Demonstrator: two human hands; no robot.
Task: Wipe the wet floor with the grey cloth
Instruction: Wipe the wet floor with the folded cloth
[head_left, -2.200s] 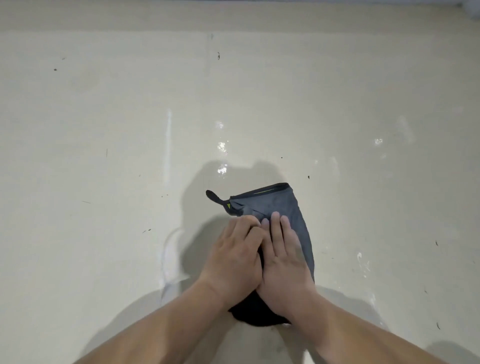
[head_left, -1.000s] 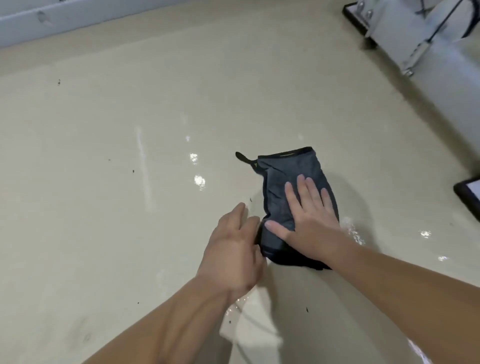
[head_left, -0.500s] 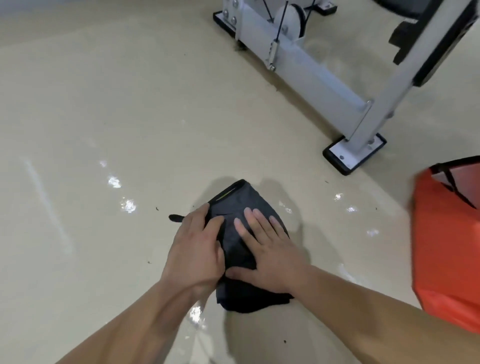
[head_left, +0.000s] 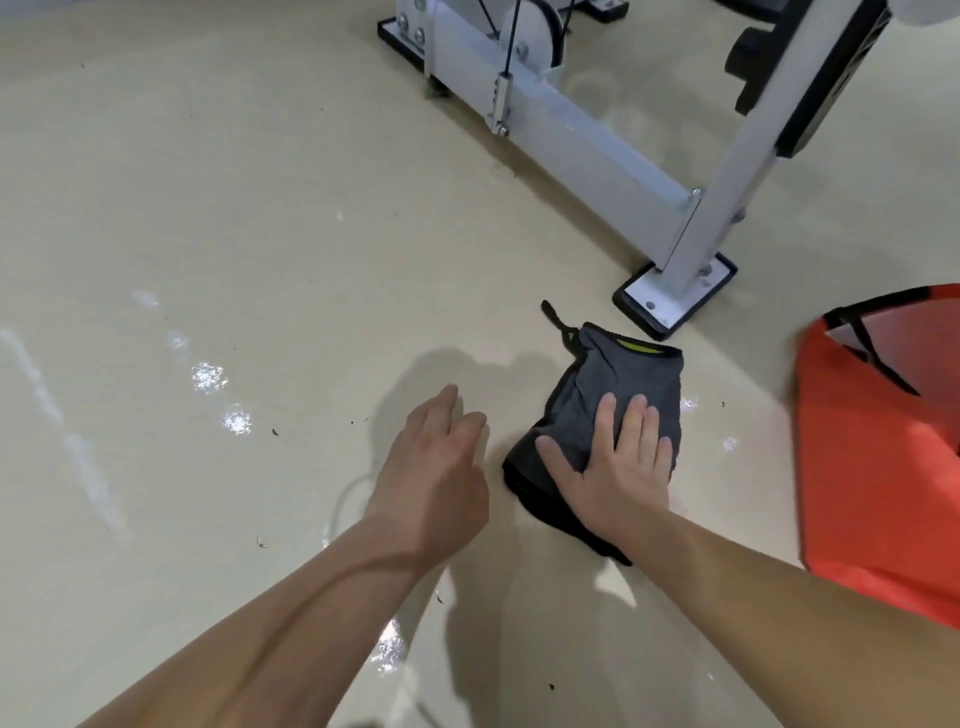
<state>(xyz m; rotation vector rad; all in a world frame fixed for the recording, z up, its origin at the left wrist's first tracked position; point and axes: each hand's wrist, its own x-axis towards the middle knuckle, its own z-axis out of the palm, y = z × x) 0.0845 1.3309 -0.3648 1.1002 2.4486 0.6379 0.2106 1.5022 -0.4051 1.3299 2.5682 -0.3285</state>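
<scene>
A folded grey cloth with black trim and a small black loop lies on the beige floor. My right hand presses flat on the cloth's near half, fingers straight and spread. My left hand hovers just left of the cloth with relaxed fingers, not touching it. Wet glints and streaks shine on the floor to the left, and a small puddle glistens between my forearms.
A white metal machine frame with a black-edged foot plate stands just beyond the cloth. An orange bag with black straps lies at the right. Small dark specks dot the floor.
My left hand has come off the cloth and now hovers beside it. My right hand has pushed the cloth rightward, closer to the machine's foot plate. The view has shifted right.
</scene>
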